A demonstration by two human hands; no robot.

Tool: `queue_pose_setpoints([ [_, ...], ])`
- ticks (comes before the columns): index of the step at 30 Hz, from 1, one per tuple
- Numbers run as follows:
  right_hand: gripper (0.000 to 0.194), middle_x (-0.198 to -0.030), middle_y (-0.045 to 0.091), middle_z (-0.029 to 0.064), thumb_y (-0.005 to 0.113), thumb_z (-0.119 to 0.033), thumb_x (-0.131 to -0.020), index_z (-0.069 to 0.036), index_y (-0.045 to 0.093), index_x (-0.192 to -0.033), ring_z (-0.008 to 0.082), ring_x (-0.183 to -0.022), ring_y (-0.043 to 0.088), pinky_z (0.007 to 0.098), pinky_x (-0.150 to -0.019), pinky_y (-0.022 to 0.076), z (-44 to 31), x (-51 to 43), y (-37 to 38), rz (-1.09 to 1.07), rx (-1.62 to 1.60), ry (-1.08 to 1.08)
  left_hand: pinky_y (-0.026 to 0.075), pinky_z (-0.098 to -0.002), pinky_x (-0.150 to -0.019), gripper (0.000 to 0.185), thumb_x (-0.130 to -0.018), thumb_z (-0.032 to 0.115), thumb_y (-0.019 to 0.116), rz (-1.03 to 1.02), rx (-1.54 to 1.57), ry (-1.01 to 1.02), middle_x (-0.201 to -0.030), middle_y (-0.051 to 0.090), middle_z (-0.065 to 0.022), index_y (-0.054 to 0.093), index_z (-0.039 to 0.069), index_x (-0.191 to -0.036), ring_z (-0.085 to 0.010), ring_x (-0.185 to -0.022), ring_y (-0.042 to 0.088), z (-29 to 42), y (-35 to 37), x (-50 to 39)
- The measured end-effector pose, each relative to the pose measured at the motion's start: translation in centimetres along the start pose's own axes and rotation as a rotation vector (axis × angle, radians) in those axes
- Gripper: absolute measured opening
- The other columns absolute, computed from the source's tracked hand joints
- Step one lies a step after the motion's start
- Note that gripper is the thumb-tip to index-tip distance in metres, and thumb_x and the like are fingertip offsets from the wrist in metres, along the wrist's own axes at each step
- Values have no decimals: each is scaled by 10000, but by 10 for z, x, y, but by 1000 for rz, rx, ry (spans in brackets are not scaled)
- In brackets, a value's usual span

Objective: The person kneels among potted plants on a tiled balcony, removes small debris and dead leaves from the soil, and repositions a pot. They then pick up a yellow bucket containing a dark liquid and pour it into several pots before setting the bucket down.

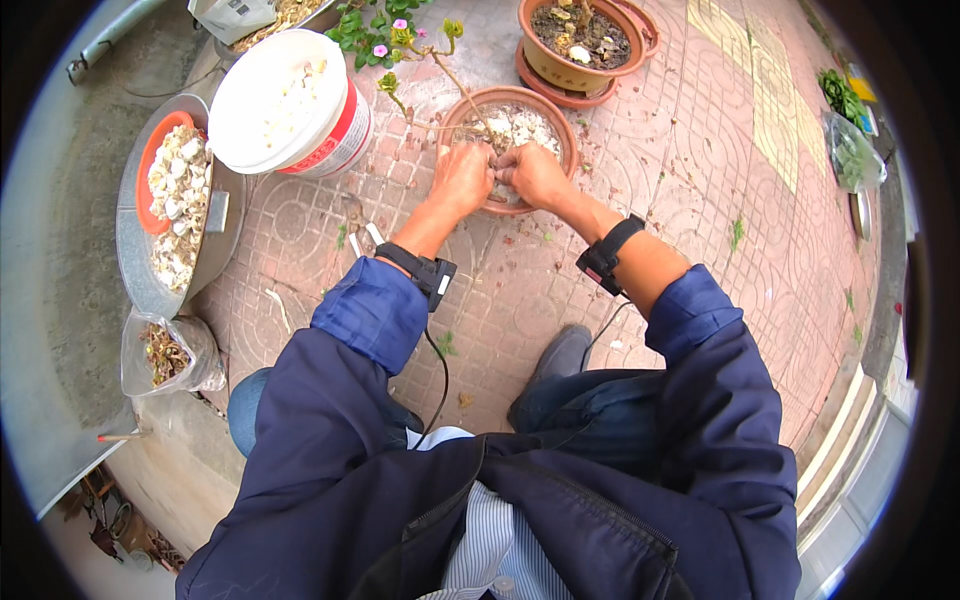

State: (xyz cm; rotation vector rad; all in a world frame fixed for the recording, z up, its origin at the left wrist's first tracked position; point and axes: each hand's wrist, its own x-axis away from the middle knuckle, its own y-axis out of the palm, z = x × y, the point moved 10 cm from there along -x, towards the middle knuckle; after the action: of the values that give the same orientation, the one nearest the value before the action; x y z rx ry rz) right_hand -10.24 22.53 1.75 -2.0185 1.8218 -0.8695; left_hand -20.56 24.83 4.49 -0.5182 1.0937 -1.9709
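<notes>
Both my hands are over a round terracotta-coloured plant pot (517,93). My left hand (465,176) and my right hand (534,174) meet at its near side, fingers curled and fingertips close together. Whatever lies between the fingertips is hidden. Pale, flaky pieces (531,124) cover much of the soil beyond my knuckles. From the pot a thin, bare-stemmed plant (455,81) leans up and left, with small green leaf tufts at its branch ends. Pruning shears (353,213) with white handles lie on the paving by my left forearm.
A white bucket (244,105) holds pale scraps. Left of it, a metal basin (129,225) contains an orange bowl (144,202) and what look like garlic bulbs (180,176). A plastic bag (199,352) of dry plant matter stands nearer. Another potted plant (570,71) sits beyond; bagged greens (851,157) lie far right.
</notes>
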Motion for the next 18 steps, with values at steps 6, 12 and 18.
queue_pose_setpoints([
  [6, 60, -706, 692, 39, 709, -72, -901, -14, 724, -890, 81, -556, 615, 229, -451, 471, 8, 1, -3, -28, -587, 306, 541, -347, -681, 131, -825, 78, 685, 65, 525, -199, -818, 730, -141, 743, -7, -906, -248, -730, 700, -25, -13, -9],
  [12, 142, -773, 725, 67, 695, -93, -911, 27, 729, -978, 86, -634, 656, 234, -532, 524, -56, 2, -20, -9, -375, 57, 479, -279, -409, 210, -901, 201, 607, 247, 1523, -585, -773, 626, -90, 599, -8, -893, -188, -609, 640, -36, -5, -1],
  [18, 128, -752, 737, 100, 691, -112, -860, -28, 780, -900, 108, -674, 691, 294, -621, 542, -78, 9, -17, -89, -471, 86, 382, -270, -356, 234, -978, 229, 595, 233, 1528, -734, -750, 551, -61, 546, 18, -887, -145, -509, 556, -38, -1, 11],
])
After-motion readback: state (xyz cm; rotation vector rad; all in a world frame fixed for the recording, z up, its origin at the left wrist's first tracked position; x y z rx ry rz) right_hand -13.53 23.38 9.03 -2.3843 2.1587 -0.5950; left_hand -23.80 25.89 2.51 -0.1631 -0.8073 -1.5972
